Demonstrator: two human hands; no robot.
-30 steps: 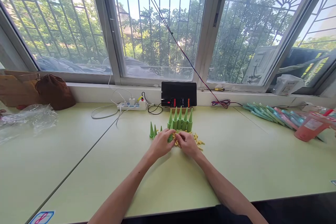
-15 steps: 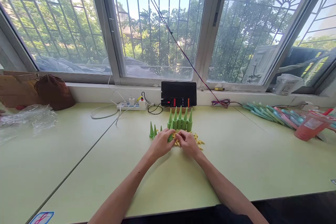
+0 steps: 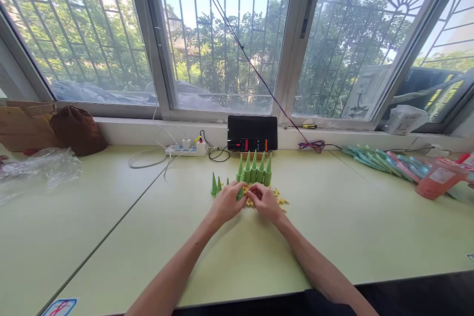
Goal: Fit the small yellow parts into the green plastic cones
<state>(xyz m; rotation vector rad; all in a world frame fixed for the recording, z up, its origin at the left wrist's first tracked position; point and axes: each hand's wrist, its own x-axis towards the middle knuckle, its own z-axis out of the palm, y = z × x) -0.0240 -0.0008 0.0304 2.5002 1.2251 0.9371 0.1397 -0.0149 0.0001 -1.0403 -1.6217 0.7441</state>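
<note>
My left hand (image 3: 228,202) is closed around a green cone (image 3: 240,192), whose body shows between the thumb and fingers. Close beside it, my right hand (image 3: 264,201) pinches with thumb and forefinger near the cone; whatever is in the pinch is too small to make out. Small yellow pieces (image 3: 281,201) lie scattered on the table under and around the right hand. Behind the hands stands a tight row of several green cones (image 3: 254,170) with pointed tips up. A few shorter-looking green cones (image 3: 214,186) stand left of my left hand, partly hidden by it.
A dark tablet (image 3: 252,131) leans at the back of the pale green table (image 3: 237,261). A power strip (image 3: 185,149) with cables lies to its left. At the right are a red drink cup (image 3: 440,177) and plastic packets (image 3: 381,160); at the far left, a brown bag (image 3: 78,131) and clear plastic (image 3: 40,170).
Both hands stay together in almost the same place, with only slight finger movement. The green cones and the yellow pieces look unmoved.
</note>
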